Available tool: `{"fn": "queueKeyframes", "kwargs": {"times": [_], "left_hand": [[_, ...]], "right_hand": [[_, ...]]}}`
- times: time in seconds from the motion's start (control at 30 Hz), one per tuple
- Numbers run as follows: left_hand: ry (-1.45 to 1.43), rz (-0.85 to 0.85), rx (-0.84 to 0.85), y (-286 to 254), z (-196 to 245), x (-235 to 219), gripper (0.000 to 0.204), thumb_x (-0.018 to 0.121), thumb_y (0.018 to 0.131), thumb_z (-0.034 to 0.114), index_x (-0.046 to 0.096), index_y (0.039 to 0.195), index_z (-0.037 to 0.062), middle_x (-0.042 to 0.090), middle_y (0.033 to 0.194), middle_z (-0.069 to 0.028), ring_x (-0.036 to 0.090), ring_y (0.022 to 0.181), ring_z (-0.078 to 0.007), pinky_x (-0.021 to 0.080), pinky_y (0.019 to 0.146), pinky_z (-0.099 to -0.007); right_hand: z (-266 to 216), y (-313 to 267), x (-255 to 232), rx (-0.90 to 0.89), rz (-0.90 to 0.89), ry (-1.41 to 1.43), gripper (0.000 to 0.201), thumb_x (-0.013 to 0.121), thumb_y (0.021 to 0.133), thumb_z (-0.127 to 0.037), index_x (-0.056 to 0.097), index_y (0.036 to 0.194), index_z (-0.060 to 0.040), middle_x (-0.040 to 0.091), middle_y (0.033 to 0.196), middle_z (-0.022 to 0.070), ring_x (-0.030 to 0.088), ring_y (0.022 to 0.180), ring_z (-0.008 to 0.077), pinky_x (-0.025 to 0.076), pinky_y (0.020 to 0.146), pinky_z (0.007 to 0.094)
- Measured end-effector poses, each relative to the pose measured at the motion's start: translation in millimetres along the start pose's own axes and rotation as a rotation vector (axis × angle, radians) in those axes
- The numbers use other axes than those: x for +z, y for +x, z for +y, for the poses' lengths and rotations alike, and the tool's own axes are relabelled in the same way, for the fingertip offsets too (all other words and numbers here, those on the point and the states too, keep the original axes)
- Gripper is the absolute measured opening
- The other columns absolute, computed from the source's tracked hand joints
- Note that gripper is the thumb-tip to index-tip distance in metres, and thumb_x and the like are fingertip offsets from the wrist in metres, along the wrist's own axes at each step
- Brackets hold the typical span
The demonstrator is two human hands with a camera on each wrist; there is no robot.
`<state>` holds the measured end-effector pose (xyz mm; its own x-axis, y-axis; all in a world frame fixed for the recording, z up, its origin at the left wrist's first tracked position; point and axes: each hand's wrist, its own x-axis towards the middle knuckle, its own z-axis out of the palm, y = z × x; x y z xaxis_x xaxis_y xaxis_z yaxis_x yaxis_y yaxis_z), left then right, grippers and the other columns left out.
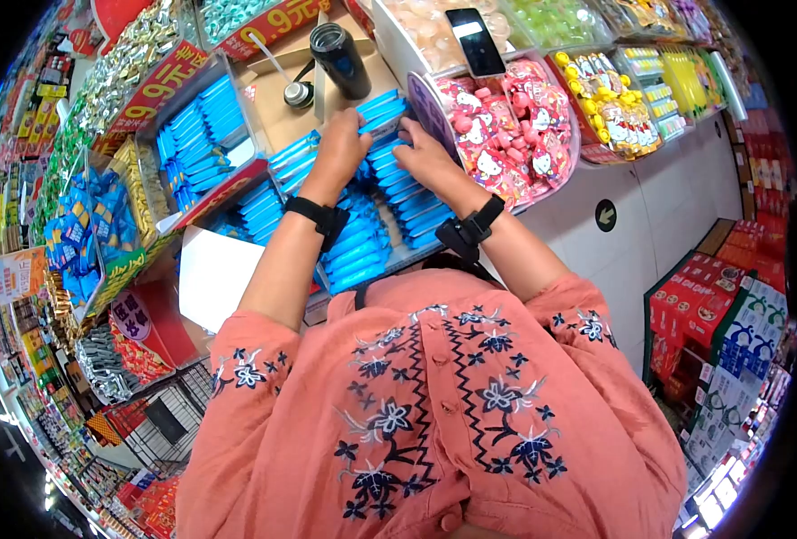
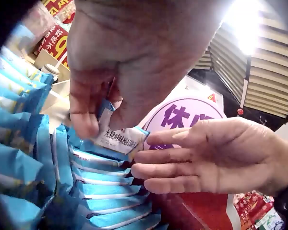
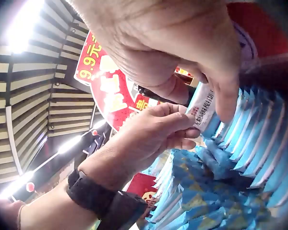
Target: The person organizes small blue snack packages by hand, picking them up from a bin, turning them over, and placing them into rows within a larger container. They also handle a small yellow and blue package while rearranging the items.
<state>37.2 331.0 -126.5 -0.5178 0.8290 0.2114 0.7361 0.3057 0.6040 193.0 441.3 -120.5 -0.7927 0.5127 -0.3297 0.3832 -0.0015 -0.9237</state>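
My left hand pinches a small blue-and-white snack packet between thumb and fingers, at the far end of a row of similar packets. Across from it is my right hand, its fingers nearly straight and the fingertips right at the packet's end in the left wrist view. The right wrist view shows the packet standing between both hands, printed with dark characters. Below the hands, more blue packets stand on edge in tight rows.
A black bottle and its lid stand on cardboard behind the hands. A phone lies on the candy bins. Pink candy packs fill a bin at right; a white sheet lies at left.
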Motion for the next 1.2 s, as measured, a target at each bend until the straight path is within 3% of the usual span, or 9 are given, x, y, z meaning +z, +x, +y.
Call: {"fn": "queueKeyframes", "kwargs": {"times": [0.13, 0.23, 0.37, 0.43, 0.73, 0.83, 0.93, 1.0, 1.2], "left_hand": [[-0.002, 0.007, -0.026, -1.4, 3.6, 4.7, 0.023, 0.065, 0.079, 0.002, 0.054, 0.099, 0.0012, 0.054, 0.098, -0.0254, 0.056, 0.092, -0.0465, 0.047, 0.08, -0.0494], [-0.007, 0.022, -0.049, -0.3, 7.2, 5.8, 0.023, 0.064, 0.08, 0.0, 0.052, 0.1, 0.0014, 0.051, 0.1, -0.0261, 0.055, 0.092, -0.048, 0.046, 0.08, -0.051], [-0.031, 0.04, -0.01, -4.9, 6.8, 5.3, 0.024, 0.064, 0.081, 0.001, 0.051, 0.101, 0.0004, 0.051, 0.1, -0.0274, 0.054, 0.093, -0.049, 0.046, 0.08, -0.0514], [-0.042, 0.06, 0.011, -8.4, 13.3, -5.4, 0.025, 0.066, 0.082, 0.004, 0.052, 0.102, 0.0, 0.052, 0.101, -0.0273, 0.054, 0.093, -0.0489, 0.047, 0.081, -0.0503], [0.038, 0.169, -0.174, -20.1, -43.3, -181.3, 0.018, 0.067, 0.091, 0.02, 0.064, 0.099, 0.0037, 0.068, 0.087, -0.0111, 0.064, 0.073, -0.0207, 0.051, 0.067, -0.032], [0.093, 0.066, -0.434, -39.5, -79.2, -234.9, 0.019, 0.065, 0.089, 0.022, 0.066, 0.095, 0.0046, 0.069, 0.09, -0.0168, 0.066, 0.082, -0.0353, 0.051, 0.071, -0.0413], [0.239, -0.171, -0.376, -58.6, -130.0, -250.9, 0.02, 0.066, 0.088, 0.015, 0.066, 0.104, 0.0037, 0.07, 0.094, -0.0149, 0.067, 0.086, -0.0271, 0.051, 0.077, -0.0366], [0.303, -0.325, -0.342, -60.5, -148.8, -252.0, 0.02, 0.066, 0.085, 0.013, 0.067, 0.104, 0.0042, 0.07, 0.098, -0.0148, 0.067, 0.089, -0.0295, 0.051, 0.078, -0.0382], [0.207, -0.56, -0.306, -59.4, -171.7, -248.7, 0.024, 0.062, 0.085, 0.013, 0.069, 0.108, 0.0103, 0.069, 0.109, -0.0145, 0.065, 0.101, -0.0313, 0.05, 0.086, -0.0402]], "right_hand": [[1.1, 11.9, -0.3, 0.066, -0.02, -0.08, 0.07, 0.053, 0.084, -0.025, 0.037, 0.146, 0.0034, 0.049, 0.14, 0.031, 0.048, 0.132, 0.0391, 0.038, 0.109, 0.0388], [15.6, 27.8, 3.0, 0.018, -0.041, -0.162, 0.068, 0.056, 0.088, -0.017, 0.031, 0.148, 0.0055, 0.047, 0.145, 0.0246, 0.057, 0.118, 0.0275, 0.048, 0.096, 0.0337], [2.5, 24.7, -2.9, 0.058, -0.105, -0.059, 0.067, 0.058, 0.087, -0.016, 0.035, 0.146, 0.0049, 0.046, 0.144, 0.0229, 0.057, 0.118, 0.0283, 0.053, 0.089, 0.035], [-10.0, 20.2, -6.3, 0.09, -0.187, -0.014, 0.058, 0.057, 0.088, -0.015, 0.041, 0.14, 0.0049, 0.056, 0.127, 0.0186, 0.06, 0.108, 0.0259, 0.055, 0.083, 0.0345], [-100.2, 7.6, 50.9, -0.042, -0.434, 0.055, 0.047, 0.055, 0.094, -0.019, 0.05, 0.136, 0.0034, 0.059, 0.13, 0.0163, 0.061, 0.115, 0.0249, 0.053, 0.09, 0.0358], [-101.4, 21.1, 91.7, -0.273, -0.461, -0.027, 0.046, 0.055, 0.095, -0.02, 0.052, 0.134, 0.0036, 0.061, 0.129, 0.0166, 0.061, 0.115, 0.0229, 0.051, 0.093, 0.0333], [-120.1, 16.6, 122.7, -0.394, -0.434, -0.084, 0.045, 0.055, 0.096, -0.021, 0.054, 0.133, 0.0038, 0.061, 0.131, 0.0172, 0.061, 0.115, 0.0225, 0.049, 0.095, 0.0343], [-128.3, 19.9, 144.5, -0.501, -0.381, -0.158, 0.04, 0.053, 0.091, -0.017, 0.06, 0.125, 0.0029, 0.065, 0.119, 0.0217, 0.064, 0.108, 0.0347, 0.05, 0.094, 0.0384], [-136.9, 37.1, 187.2, -0.801, -0.309, -0.411, 0.031, 0.054, 0.088, -0.011, 0.065, 0.113, 0.0031, 0.065, 0.109, 0.0244, 0.062, 0.101, 0.0402, 0.051, 0.089, 0.0448]]}}
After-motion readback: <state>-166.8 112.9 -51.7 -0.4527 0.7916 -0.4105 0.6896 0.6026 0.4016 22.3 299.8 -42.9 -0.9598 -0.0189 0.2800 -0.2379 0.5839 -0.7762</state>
